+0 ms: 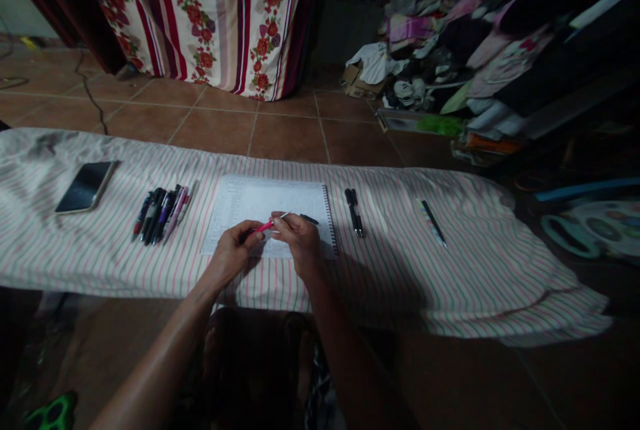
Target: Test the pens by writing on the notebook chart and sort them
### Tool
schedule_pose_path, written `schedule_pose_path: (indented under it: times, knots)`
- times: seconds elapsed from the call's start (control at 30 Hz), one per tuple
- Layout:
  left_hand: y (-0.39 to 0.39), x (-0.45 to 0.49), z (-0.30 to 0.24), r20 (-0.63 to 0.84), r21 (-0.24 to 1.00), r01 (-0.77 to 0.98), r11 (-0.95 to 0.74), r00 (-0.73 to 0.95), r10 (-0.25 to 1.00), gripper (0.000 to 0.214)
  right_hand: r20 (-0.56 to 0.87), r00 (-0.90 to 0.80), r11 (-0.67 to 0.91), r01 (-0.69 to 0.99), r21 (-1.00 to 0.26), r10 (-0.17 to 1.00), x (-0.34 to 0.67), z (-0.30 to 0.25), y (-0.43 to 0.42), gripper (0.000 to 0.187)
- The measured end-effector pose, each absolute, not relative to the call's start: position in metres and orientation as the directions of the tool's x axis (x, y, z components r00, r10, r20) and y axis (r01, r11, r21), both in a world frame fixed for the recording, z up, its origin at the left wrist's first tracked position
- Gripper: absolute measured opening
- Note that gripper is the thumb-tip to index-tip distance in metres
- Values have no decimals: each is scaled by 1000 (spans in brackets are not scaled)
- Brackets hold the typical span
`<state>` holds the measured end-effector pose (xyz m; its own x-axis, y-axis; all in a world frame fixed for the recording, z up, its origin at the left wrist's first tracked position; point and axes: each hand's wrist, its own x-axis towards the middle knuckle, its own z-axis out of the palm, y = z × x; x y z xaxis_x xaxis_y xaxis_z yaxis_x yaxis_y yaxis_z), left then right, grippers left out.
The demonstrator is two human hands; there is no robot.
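Above an open spiral notebook (280, 191), my left hand (235, 242) pinches the barrel of a bright pink pen (263, 227). My right hand (301, 238) closes its fingertips on the pen's other end, where a thin pale piece sticks out; whether that piece is separate I cannot tell. Beside my right fingers a short black pen or cap (309, 219) lies on the page. Handwriting covers parts of the paper. Left of the notebook rests a bunch of several pens (163, 215), dark, purple and pink. Two black pens (355, 213) lie to its right.
A striped cloth (390, 270) covers the long, low surface. On it are a dark-screened tablet or phone (86, 187) at far left and a single pen (434, 224) at right. Beyond hang a floral curtain (200, 17) and a heap of clothes (450, 37) over the tiled floor.
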<state>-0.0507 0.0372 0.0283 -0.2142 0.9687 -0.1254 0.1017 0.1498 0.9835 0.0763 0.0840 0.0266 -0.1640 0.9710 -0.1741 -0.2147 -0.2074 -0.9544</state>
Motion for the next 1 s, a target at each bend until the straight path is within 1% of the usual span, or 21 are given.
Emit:
schedule_pose_path:
  times: [0.13, 0.33, 0.5, 0.7, 0.87, 1.0]
  knots:
    - [37, -52, 26, -116, 981, 130, 147, -219, 969, 19, -174, -180, -212, -222, -952, 968, 76, 25, 84, 23]
    - [36, -57, 20, -131, 966, 183, 180, -251, 959, 29, -202, -161, -234, -211, -949, 966, 74, 29, 83, 17]
    - [37, -56, 25, -134, 975, 144, 167, -218, 967, 27, -211, -107, -228, -174, -958, 972, 75, 30, 84, 15]
    - [36, -54, 37, -194, 966, 115, 230, -264, 945, 30, -255, -60, -262, -180, -948, 965, 75, 30, 86, 16]
    - [36, -52, 39, -193, 972, 78, 220, -261, 946, 29, -285, -77, -294, -189, -937, 955, 76, 29, 86, 18]
    - [37, -53, 35, -181, 979, 44, 201, -274, 944, 26, -277, -107, -294, -205, -934, 955, 77, 29, 85, 21]
